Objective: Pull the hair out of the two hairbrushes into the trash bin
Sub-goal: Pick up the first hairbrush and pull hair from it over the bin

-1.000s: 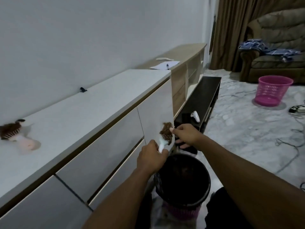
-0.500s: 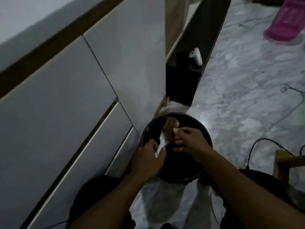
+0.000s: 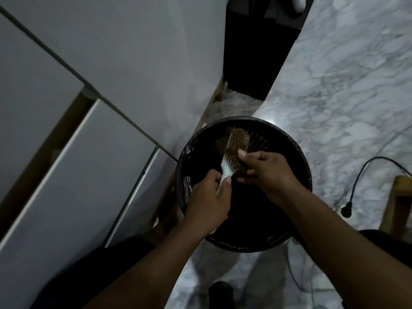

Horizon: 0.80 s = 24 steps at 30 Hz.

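We cannot see the hairbrush (image 3: 236, 145) handle's lower end; it disappears inside our left hand (image 3: 208, 201). Our right hand (image 3: 266, 172) covers the lower right of the bristle pad, and its fingers (image 3: 243, 156) hide whatever hair they pinch. The trash bin (image 3: 187, 175) interior is too dark to make out. A white object (image 3: 297, 3) is cut off by the top edge, a wooden piece (image 3: 401, 197) by the right edge.
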Motion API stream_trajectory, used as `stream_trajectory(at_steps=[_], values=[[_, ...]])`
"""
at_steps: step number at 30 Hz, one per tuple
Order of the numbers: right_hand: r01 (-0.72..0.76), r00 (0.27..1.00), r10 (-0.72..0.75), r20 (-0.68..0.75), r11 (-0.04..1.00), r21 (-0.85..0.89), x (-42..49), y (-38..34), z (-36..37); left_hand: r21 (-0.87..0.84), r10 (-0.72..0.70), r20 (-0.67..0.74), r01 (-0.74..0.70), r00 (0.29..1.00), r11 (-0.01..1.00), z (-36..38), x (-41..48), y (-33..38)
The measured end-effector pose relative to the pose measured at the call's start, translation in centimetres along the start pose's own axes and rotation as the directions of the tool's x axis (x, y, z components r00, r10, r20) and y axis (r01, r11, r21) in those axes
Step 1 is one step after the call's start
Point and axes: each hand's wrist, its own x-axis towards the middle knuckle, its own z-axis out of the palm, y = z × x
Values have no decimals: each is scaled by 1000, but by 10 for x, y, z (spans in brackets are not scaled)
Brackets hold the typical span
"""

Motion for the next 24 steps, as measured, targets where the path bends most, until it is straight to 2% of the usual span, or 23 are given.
stream_trajectory(at_steps=[5,9,12,15,18,24], values=[[21,1000,-21,-10,999,-29,9,-7,-2,-14,-48,38,49,998,999,3,13,5],[62,997,-58,51,995,-81,6,-14,-8,-8,-50,51,50,997,999,7,10,10],[12,994,-5,106,998,-68,3,-16,-13,-27,-63,52,65,997,998,9,9,10],[-38,995,41,86,999,-39,2,-17,-12,-56,-85,62,88,994,995,10,9,10],[29,999,-28,45,999,-35,2,-19,-6,-96,-101,59,106,993,990,10,12,9],[198,975,-211,-75,969,-151,7,-11,5,-103,-62,49,66,997,992,10,10,14]])
